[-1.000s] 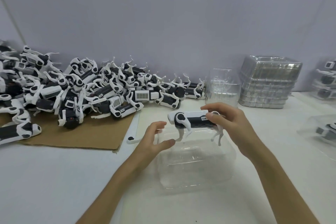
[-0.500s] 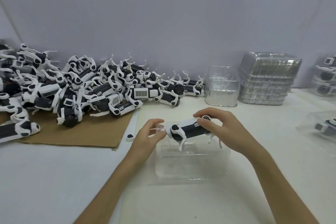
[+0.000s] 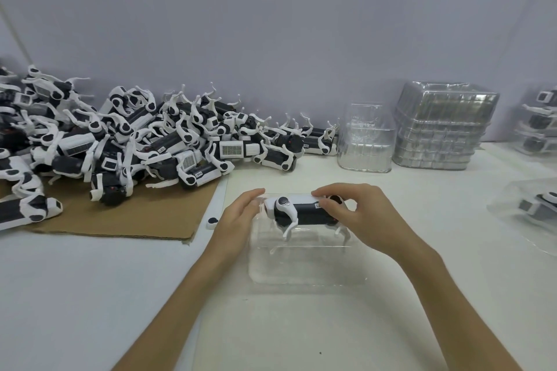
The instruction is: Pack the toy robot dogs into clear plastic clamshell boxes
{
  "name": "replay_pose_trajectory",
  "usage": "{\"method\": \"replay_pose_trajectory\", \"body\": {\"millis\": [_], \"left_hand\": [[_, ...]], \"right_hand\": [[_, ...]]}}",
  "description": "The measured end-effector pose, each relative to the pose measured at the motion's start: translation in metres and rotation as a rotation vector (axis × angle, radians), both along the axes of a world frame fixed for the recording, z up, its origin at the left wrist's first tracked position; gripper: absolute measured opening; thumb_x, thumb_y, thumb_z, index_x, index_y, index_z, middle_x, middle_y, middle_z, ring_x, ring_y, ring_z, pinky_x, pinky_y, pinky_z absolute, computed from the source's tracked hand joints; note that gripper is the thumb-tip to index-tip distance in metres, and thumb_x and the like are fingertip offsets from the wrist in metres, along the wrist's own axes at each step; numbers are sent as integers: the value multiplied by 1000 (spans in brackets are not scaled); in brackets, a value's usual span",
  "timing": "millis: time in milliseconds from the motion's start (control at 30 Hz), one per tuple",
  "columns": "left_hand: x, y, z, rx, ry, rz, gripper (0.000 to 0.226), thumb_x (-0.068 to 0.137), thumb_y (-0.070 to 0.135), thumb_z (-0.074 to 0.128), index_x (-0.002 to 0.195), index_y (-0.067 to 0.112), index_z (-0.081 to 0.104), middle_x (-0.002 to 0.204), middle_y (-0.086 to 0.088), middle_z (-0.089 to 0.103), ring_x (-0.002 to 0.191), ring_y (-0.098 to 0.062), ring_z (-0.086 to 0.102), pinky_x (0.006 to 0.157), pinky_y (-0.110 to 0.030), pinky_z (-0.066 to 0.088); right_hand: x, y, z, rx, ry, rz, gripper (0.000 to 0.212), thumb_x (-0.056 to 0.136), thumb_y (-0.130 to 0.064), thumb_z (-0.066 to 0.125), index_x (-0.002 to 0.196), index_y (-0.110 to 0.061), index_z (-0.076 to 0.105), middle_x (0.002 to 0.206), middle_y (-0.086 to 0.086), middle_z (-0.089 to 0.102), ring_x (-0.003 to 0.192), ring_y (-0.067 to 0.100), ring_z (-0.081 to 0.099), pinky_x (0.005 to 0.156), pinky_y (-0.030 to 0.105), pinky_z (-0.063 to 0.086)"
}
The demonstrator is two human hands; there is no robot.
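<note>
Right hand (image 3: 358,217) grips the toy robot dog (image 3: 304,214) by its back, legs down, probably to seat it in the clamshell box (image 3: 301,271). Left hand (image 3: 241,217), fingers nearly straight, steadies its head end.

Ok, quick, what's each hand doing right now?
Left hand: at the clear clamshell box edge; grip cannot be told.
Right hand: holding the toy robot dog.

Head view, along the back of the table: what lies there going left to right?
pile of loose toy robot dogs → narrow stack of clear boxes → wider stack of clear clamshell boxes → stacked boxes with dogs inside
</note>
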State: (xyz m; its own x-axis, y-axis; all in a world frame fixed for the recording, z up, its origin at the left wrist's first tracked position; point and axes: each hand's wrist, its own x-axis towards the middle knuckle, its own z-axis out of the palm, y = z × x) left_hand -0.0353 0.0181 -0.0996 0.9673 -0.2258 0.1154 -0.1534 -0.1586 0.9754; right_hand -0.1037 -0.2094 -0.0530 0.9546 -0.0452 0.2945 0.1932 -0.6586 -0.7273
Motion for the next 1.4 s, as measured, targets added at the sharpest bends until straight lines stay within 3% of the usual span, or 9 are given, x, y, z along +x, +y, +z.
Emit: {"method": "replay_pose_trajectory", "body": {"millis": [300, 467, 633, 733, 867, 1000, 1100, 1267, 1400], "left_hand": [[-1, 1, -1, 49, 31, 84, 23, 105, 29, 48, 121, 25, 65, 116, 19, 63, 113, -1, 56, 77, 0, 36], [-3, 6, -2, 72, 101, -21, 47, 82, 59, 61, 117, 29, 67, 117, 20, 66, 116, 2, 56, 99, -26, 39], [-3, 5, -3, 69, 64, 5, 23, 96, 49, 58, 102, 31, 71, 108, 20, 71, 111, 0, 59, 92, -19, 40], [-4, 2, -2, 106, 93, -20, 22, 99, 47, 53, 111, 34, 67, 120, 18, 67, 119, -1, 55, 91, -20, 37], [-10, 4, 2, 91, 154, -117, 68, 72, 62, 67, 134, 35, 55, 131, 19, 57, 124, 1, 51, 87, -15, 36], [-10, 4, 6, 0, 130, -59, 57, 75, 46, 78, 127, 36, 58, 129, 17, 60, 121, 7, 52, 87, -13, 38], [-9, 3, 4, -54, 62, 51, 35, 88, 20, 75, 120, 32, 63, 126, 12, 64, 125, -6, 56, 102, -26, 41], [-13, 2, 6, -56, -145, 128, 37, 94, 14, 68, 129, 24, 62, 131, 15, 62, 124, 10, 50, 104, -14, 40], [-14, 2, 7, 7, -312, 169, 47, 99, 20, 61, 145, 24, 50, 144, 16, 53, 134, 12, 40, 106, -5, 32]], "right_hand": [[-1, 0, -1, -126, 12, 0, 21, 96, -32, 66, 103, -51, 73, 81, -15, 58, 97, -4, 47, 72, 4, 33], [-3, -1, 2, -186, 34, -6, 24, 97, -27, 65, 113, -42, 73, 87, -16, 55, 96, -1, 50, 76, 2, 33], [-6, -1, 6, -235, 2, 4, 21, 97, -20, 66, 111, -29, 78, 79, -15, 58, 91, -8, 54, 77, 5, 38], [-4, 3, 5, -336, 36, 36, 18, 98, -16, 63, 103, -15, 79, 89, 6, 76, 98, 22, 64, 84, 27, 46], [-3, 5, 1, -295, 11, -3, 20, 97, -18, 65, 110, -24, 79, 104, -10, 77, 107, 13, 61, 94, 28, 46], [1, 6, -5, -141, -142, -63, 10, 89, -16, 75, 94, -23, 81, 84, -24, 69, 90, -8, 59, 80, 7, 42], [6, 1, -5, 28, -238, -111, 17, 93, -26, 71, 109, -24, 75, 111, -15, 67, 107, -5, 59, 96, 13, 41], [5, -30, -5, 312, 361, 9, 71, 79, -73, 56, 140, -38, 47, 139, -15, 53, 126, 10, 53, 113, 38, 39], [7, -33, -18, 344, 431, 181, 78, 75, -78, 64, 139, -37, 49, 124, -14, 68, 123, 11, 61, 115, 43, 38]]}}
